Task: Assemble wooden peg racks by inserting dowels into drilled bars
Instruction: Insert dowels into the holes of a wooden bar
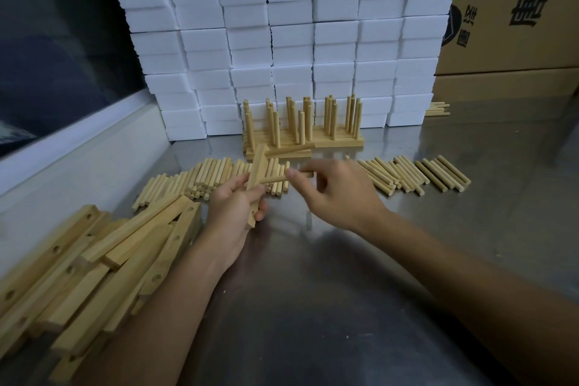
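Wooden bar [257,180]: your left hand [233,213] is gripping it above the tabletop [313,291], while your right hand [332,194] is pinching a dowel [275,179] entering its hole. Next, you're likely needing a straight, firm push.

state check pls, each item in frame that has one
left hand: grips drilled bar, upright
right hand: pinches dowel, horizontal, one end at the bar
finished racks: pegs standing, by white boxes
loose dowels: lying flat
spare bars: piled, holes empty
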### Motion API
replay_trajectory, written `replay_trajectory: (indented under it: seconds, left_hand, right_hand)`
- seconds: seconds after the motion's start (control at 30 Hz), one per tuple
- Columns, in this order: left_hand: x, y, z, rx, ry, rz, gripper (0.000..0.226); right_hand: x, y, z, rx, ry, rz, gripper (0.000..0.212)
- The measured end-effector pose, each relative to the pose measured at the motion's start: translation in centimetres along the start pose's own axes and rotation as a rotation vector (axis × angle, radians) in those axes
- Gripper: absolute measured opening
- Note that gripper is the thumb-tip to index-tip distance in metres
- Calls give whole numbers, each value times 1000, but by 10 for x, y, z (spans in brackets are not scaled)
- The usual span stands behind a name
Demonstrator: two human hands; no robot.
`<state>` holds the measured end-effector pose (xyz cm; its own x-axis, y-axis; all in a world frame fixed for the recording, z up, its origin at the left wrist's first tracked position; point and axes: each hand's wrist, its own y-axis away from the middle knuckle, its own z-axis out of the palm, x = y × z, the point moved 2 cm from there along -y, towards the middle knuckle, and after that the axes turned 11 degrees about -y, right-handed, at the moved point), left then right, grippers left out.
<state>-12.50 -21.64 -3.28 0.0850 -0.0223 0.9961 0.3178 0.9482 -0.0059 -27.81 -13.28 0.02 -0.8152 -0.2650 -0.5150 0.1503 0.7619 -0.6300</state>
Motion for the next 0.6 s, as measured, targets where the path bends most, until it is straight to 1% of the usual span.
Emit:
replay_trajectory:
  seconds: [0.07,0.13,0.17,0.2,0.23,0.33,0.4,0.47,0.6]
  left_hand:
    - [1,0,-1,18,46,-30,24]
    - [1,-1,-2,30,56,-45,18]
    - [1,-1,-2,36,63,-50,17]
    - [2,-2,-3,41,72,-54,16]
    - [2,-2,-3,44,81,-55,16]
    - [2,-2,-3,42,102,-52,15]
    - [2,-2,-4,35,116,-50,15]
    - [2,-1,-4,33,121,-51,14]
    - [5,2,-2,28,116,-48,14]
  right_hand:
    - [9,1,-4,66,-4,-10,43]
    - [20,1,-7,127,88,15,42]
    - [27,1,-7,125,169,45,36]
    - [33,2,-6,92,251,93,27]
    - [40,3,-5,40,328,162,24]
    - [55,5,-2,-153,487,364,44]
    - [57,6,-1,-207,527,405,49]
    - [57,7,-1,-212,548,407,50]
    - [52,7,-3,-140,579,394,43]
